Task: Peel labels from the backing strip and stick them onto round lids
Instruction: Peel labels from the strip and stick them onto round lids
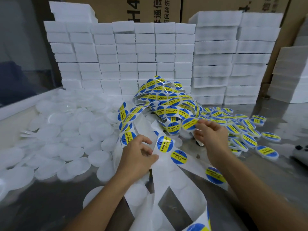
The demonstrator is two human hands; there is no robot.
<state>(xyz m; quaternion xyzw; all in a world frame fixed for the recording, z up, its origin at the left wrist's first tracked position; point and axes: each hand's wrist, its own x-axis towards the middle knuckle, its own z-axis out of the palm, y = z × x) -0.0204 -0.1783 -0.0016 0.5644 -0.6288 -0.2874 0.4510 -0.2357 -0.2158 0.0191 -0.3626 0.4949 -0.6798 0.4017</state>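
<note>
- Stacked white foam blocks [136, 52] form a wall at the back of a shiny metal table [273, 165], with brown cardboard cartons [166, 9] behind them.
- Plain white round lids [70, 130] lie heaped across the left half of the table.
- Labelled lids [246, 130], each bearing a blue-and-yellow sticker, are piled on the right.
- A tangled backing strip [168, 104] carrying round "SOLDERING PASTE" labels mounds up in the middle, and its loose white tail runs toward the near edge.
- The left hand [138, 155] pinches the backing strip between thumb and curled fingers, just beside a label [164, 142] still on the strip.
- The right hand [211, 134] pinches one peeled label [189, 124] at its edge with thumb and fingertips, held above the strip.
- A grey device with dark buttons [300, 151] sits at the right edge; what it is I cannot tell.
</note>
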